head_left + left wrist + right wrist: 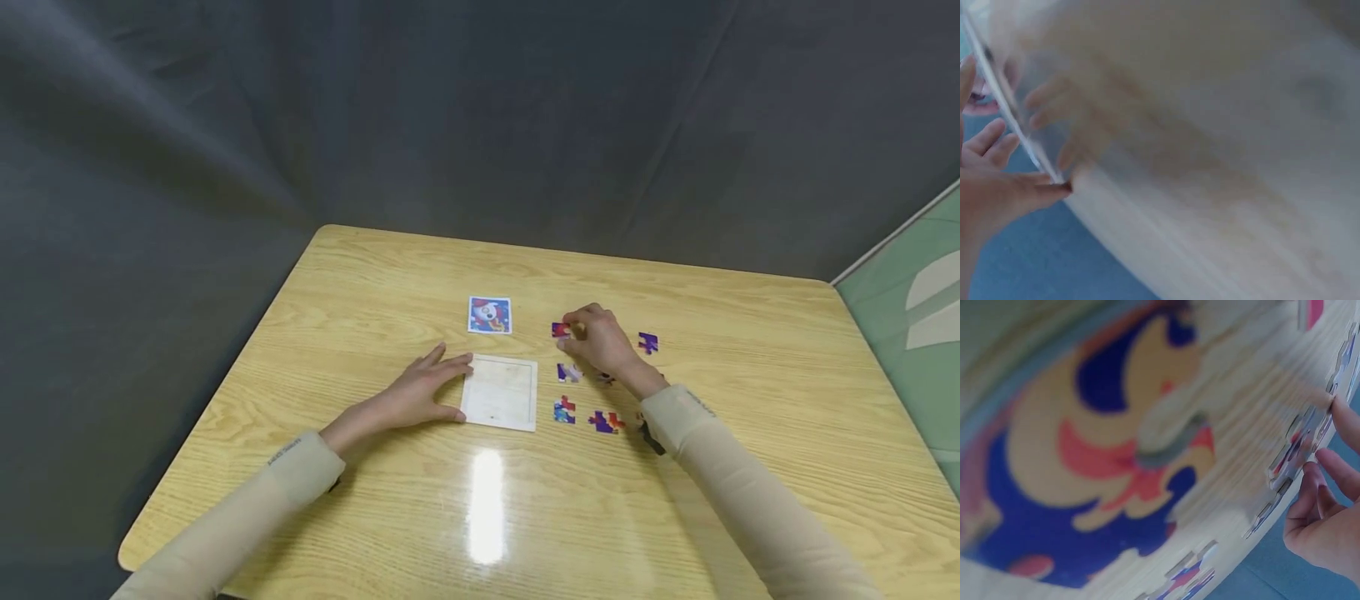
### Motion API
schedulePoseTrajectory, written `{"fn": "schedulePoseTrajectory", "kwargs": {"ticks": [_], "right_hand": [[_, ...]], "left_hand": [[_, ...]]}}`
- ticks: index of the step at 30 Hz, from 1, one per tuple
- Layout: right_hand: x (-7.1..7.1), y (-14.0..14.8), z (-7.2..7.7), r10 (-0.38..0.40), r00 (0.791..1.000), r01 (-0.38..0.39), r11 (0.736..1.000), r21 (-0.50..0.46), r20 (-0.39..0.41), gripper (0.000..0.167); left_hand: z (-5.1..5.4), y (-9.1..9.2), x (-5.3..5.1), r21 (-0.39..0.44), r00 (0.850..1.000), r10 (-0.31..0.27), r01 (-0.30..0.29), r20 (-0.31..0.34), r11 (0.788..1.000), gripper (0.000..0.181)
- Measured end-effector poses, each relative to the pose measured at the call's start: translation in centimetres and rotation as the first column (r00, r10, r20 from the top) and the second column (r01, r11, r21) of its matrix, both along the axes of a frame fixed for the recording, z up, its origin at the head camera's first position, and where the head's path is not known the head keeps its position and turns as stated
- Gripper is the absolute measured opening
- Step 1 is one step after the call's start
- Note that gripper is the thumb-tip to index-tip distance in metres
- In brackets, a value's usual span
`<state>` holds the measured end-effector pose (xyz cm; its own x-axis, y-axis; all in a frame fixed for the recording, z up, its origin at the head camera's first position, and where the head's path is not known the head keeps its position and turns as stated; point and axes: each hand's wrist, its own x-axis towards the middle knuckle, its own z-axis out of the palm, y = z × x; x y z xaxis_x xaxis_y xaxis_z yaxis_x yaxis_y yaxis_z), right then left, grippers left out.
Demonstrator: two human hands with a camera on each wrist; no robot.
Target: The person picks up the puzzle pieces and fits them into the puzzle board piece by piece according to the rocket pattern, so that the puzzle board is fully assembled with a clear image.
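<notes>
On the table lies a pale square puzzle tray (pixel 498 427), its inside bare. At its left edge is my left hand (pixel 412 393), fingers extended and thumb apart, touching the frame. The left wrist view has the same hand (pixel 997 194) with its thumb against the tray's edge. Farther right, my right hand (pixel 603 340) pinches a red and purple jigsaw piece (pixel 559 330) between thumb and fingers, low over the table. In the right wrist view, that hand (pixel 1325 515) is at the far right with its fingertips around a piece.
A small picture card (pixel 490 315) lies behind the tray. Several other jigsaw pieces lie in rows to the right, among them a purple one (pixel 648 342), a blue and red one (pixel 565 409) and a purple and orange one (pixel 606 422); my right forearm covers some. A dark curtain (pixel 487 125) hangs behind.
</notes>
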<state>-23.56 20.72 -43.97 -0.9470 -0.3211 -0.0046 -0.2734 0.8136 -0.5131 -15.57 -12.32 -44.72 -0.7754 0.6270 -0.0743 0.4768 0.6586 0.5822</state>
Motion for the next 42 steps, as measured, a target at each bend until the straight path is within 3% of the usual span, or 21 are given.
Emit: {"fn": "schedulePoseTrajectory", "kwargs": {"ticks": [10, 26, 33, 42], "right_hand": [[0.1, 0.1, -0.2, -0.031, 0.999, 0.031, 1.0, 0.0, 0.016, 0.043], [-0.2, -1.3, -0.4, 0.003, 1.0, -0.003, 1.0, 0.001, 0.013, 0.045], [-0.2, -1.3, -0.6, 0.044, 0.997, -0.038, 0.995, 0.094, -0.065, 0.046], [-0.2, -1.1, -0.5, 0.089, 0.983, -0.068, 0.989, 0.133, -0.162, 0.046]], "left_hand": [[-0.6, 0.2, 0.5, -0.009, 0.999, -0.007, 0.007, -0.052, 1.0, 0.071], [-0.9, -0.3, 0.0, 0.002, 1.0, 0.02, -0.02, 0.014, 1.0, 0.07], [-1.3, 0.0, -0.3, 0.029, 1.0, 0.023, -0.024, 0.02, 0.999, 0.07], [-1.3, 0.0, -0.4, 0.06, 0.998, 0.034, -0.037, 0.048, 0.998, 0.068]]}}
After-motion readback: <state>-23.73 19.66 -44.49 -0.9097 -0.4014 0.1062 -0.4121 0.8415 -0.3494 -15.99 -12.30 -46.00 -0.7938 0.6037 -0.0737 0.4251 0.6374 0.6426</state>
